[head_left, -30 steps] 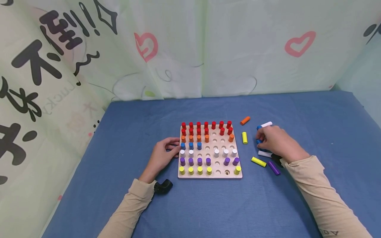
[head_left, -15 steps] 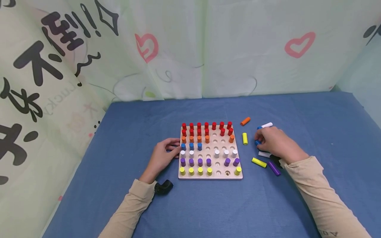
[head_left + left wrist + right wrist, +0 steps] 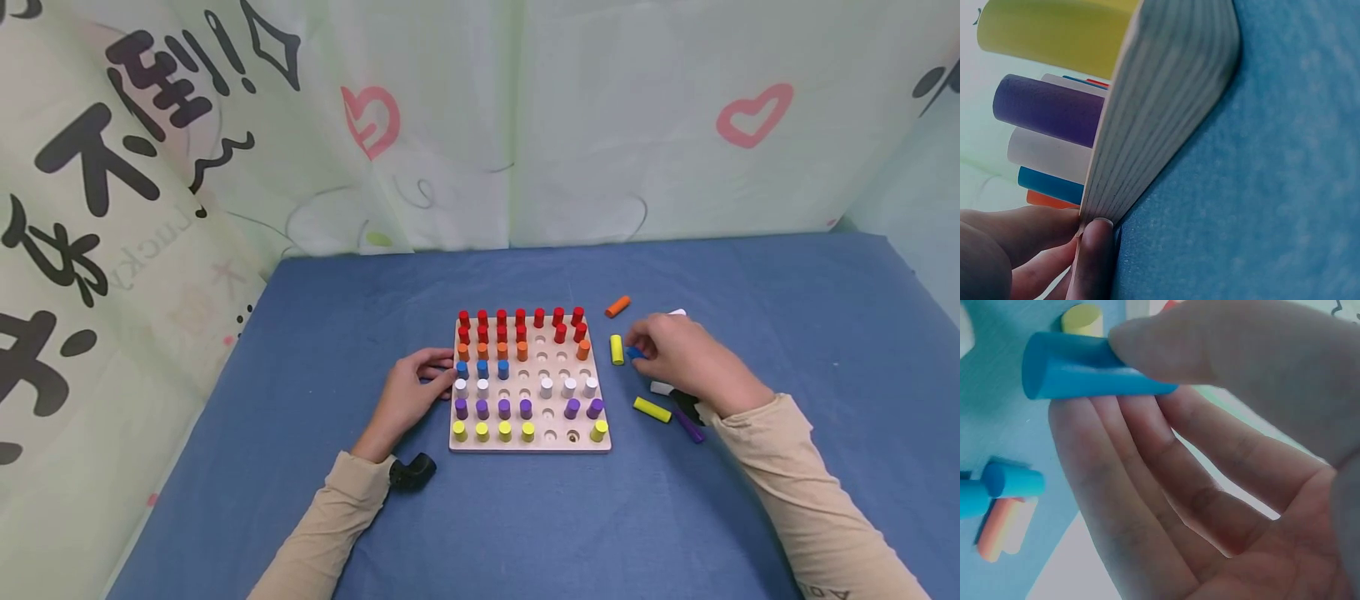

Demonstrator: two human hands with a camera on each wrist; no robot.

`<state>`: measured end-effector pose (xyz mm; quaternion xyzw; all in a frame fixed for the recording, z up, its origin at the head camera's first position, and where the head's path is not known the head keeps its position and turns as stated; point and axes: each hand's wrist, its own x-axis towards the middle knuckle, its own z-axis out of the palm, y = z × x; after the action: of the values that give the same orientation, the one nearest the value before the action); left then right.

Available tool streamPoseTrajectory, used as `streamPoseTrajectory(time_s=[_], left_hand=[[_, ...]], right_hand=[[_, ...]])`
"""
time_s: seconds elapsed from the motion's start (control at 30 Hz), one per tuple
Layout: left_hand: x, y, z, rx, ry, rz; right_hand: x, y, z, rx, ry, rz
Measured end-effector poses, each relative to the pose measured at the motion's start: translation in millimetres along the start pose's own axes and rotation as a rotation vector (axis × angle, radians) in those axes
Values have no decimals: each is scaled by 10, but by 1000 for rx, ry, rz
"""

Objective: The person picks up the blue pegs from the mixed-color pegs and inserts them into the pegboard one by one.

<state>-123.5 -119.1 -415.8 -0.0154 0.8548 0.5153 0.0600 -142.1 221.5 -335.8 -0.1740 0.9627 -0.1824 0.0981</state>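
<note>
A wooden pegboard holds rows of red, orange, blue, white, purple and yellow pegs, with some holes bare on its right half. My left hand holds the board's left edge; in the left wrist view a fingertip presses the board's side wall. Off the board's right side, my right hand pinches a blue peg between thumb and fingers, and in the right wrist view the peg lies nearly level. More blue pegs lie on the cloth below it.
Loose pegs lie right of the board: an orange peg, a yellow peg, another yellow peg, a purple peg and a white peg. Blue cloth covers the table, and a printed curtain hangs behind.
My right hand has lifted the blue peg away from the loose pegs and moved left toward the board. The left hand stays at the board's edge.
</note>
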Motion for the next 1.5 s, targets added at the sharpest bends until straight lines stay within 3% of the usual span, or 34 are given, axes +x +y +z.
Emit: streamPoseTrajectory(time_s=[0.63,1.13,1.5], left_hand=[[3,3,-5,-2,1,-2],[0,-3,2,-10,4,13],[7,-5,3,-10,4,14]], right_hand=[[16,-316,-13,37,133,-116],[94,-478,7,61,152,-188],[126,-554,9,107,127,-172]])
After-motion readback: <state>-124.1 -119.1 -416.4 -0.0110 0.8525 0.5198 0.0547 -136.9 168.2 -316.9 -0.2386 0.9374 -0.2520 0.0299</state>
